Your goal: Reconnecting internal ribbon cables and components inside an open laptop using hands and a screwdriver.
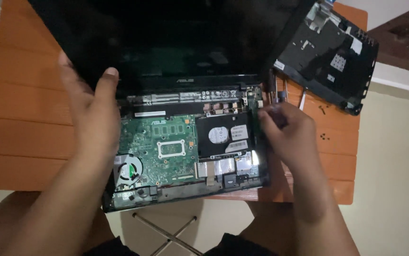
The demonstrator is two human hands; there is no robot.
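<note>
laptop screen (166, 33) running off the top edge, right hand (285, 132) blurring and covering the laptop's right edge, small screws (325, 137) too tiny to tell

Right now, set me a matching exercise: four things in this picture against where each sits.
Things:
1. cooling fan
2. hard drive
3. detached black cover
4. left hand

Places:
A. far right corner of the orange table
B. front left corner of the opened laptop
C. on the laptop's left hinge edge
D. right of the green board

Pairs: 1-B, 2-D, 3-A, 4-C
</note>
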